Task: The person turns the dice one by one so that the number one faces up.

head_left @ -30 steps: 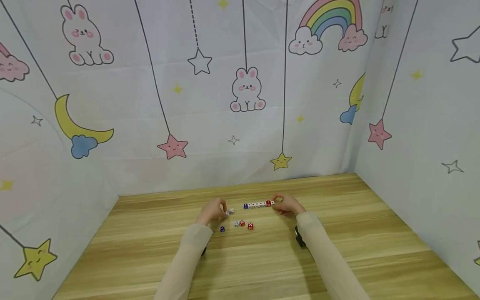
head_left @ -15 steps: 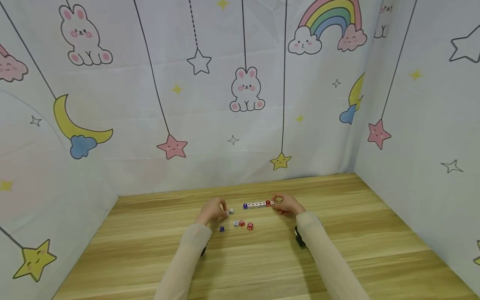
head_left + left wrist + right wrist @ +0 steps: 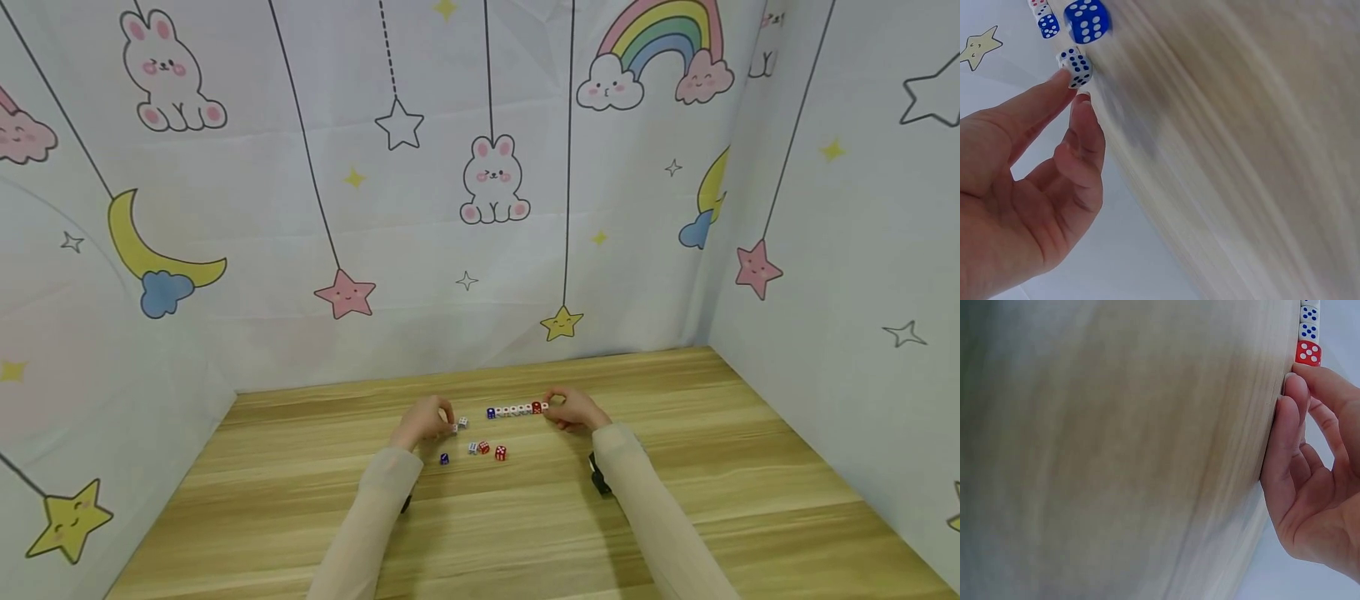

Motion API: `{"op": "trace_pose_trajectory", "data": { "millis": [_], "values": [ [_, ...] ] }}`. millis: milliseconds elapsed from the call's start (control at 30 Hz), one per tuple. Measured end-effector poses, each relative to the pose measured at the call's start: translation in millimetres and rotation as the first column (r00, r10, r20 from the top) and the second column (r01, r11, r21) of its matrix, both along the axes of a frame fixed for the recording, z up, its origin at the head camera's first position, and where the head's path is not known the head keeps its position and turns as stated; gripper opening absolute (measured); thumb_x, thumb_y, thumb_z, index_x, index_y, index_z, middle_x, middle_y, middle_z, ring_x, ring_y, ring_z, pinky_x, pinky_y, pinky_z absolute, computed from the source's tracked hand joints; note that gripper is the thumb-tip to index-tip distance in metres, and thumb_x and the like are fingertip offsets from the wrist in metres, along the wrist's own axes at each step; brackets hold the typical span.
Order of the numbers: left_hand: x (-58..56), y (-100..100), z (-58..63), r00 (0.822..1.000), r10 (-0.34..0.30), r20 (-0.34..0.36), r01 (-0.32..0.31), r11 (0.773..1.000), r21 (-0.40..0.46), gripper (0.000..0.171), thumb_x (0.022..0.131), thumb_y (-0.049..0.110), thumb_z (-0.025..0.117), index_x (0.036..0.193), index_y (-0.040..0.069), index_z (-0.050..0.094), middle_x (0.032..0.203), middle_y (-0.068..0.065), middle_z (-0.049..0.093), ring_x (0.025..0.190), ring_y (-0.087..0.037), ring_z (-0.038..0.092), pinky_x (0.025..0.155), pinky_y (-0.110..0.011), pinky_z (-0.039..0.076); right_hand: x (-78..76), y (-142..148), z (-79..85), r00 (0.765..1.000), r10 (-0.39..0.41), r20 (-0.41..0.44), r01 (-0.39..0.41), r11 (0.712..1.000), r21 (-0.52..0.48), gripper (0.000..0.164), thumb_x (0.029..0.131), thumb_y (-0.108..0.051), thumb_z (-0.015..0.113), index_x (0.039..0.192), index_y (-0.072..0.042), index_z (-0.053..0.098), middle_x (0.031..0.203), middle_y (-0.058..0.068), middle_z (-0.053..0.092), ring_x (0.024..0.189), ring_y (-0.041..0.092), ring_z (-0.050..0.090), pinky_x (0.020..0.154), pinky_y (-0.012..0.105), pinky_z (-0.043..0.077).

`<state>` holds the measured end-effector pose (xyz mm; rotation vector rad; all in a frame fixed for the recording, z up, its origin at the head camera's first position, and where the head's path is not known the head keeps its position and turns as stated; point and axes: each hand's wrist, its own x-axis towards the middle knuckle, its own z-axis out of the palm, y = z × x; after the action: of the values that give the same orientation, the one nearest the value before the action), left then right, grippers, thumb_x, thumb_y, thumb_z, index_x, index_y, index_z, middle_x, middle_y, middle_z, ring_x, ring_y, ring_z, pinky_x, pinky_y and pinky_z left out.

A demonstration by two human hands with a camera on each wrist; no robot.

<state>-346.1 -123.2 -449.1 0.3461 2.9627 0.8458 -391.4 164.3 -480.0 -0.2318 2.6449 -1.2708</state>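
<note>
Blue, red and white cubic dice (image 3: 500,453) lie loose at the frame's lower centre, seemingly left to add, beyond which the left grip (image 3: 424,419) pinches a blue-dotted white die (image 3: 1076,67) and the right grip (image 3: 574,409) the white end die (image 3: 545,407) of the lined-up row (image 3: 513,410).

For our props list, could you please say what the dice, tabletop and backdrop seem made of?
Dice: probably smooth plastic, given their even colour and rounded corners. Tabletop: wood or laminate, with streaky grain and soft sheen. Backdrop: likely matte printed fabric, judging by creases.
</note>
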Motion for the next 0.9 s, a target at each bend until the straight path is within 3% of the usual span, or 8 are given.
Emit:
{"op": "trace_pose_trajectory", "data": {
  "millis": [500, 733, 900],
  "values": [
    [-2.1, 0, -3.2, 0.999, -0.033, 0.036, 0.032, 0.999, 0.038, 0.011, 0.073, 0.005, 0.07, 0.082, 0.005, 0.065, 0.097, -0.013, 0.061, 0.048, -0.011, 0.044, 0.047, -0.024, 0.039, -1.3, 2, 0.0, 1.0, -0.01, 0.014, 0.01, 1.0, 0.005, 0.017, 0.083, -0.018, 0.062, 0.1, -0.015, 0.059, 0.052, 0.0, 0.048, 0.046, 0.01, 0.044, 0.041, 0.021, 0.038],
    [-6.3, 3, -2.4, 0.999, -0.003, 0.04, 0.0, 0.997, 0.074, 0.011, 0.075, 0.008, 0.069, 0.082, 0.005, 0.061, 0.077, -0.008, 0.06, 0.053, -0.013, 0.049, 0.049, -0.025, 0.039, -0.1, 1, 1.0, 1.0, -0.012, 0.005, 0.012, 1.0, 0.007, 0.017, 0.083, -0.019, 0.062, 0.099, -0.015, 0.059, 0.052, 0.0, 0.048, 0.046, 0.01, 0.045, 0.041, 0.021, 0.039],
    [-13.7, 12, -1.3, 0.997, -0.007, -0.072, 0.016, 0.992, 0.123, 0.01, 0.076, 0.009, 0.068, 0.079, 0.004, 0.06, 0.075, -0.009, 0.061, 0.063, -0.016, 0.054, 0.052, -0.025, 0.042, 0.3, 0, 1.7, 1.0, -0.012, 0.013, 0.012, 1.0, 0.004, 0.018, 0.082, -0.018, 0.062, 0.1, -0.015, 0.06, 0.052, 0.0, 0.048, 0.046, 0.01, 0.045, 0.041, 0.022, 0.039]
  ]
}}
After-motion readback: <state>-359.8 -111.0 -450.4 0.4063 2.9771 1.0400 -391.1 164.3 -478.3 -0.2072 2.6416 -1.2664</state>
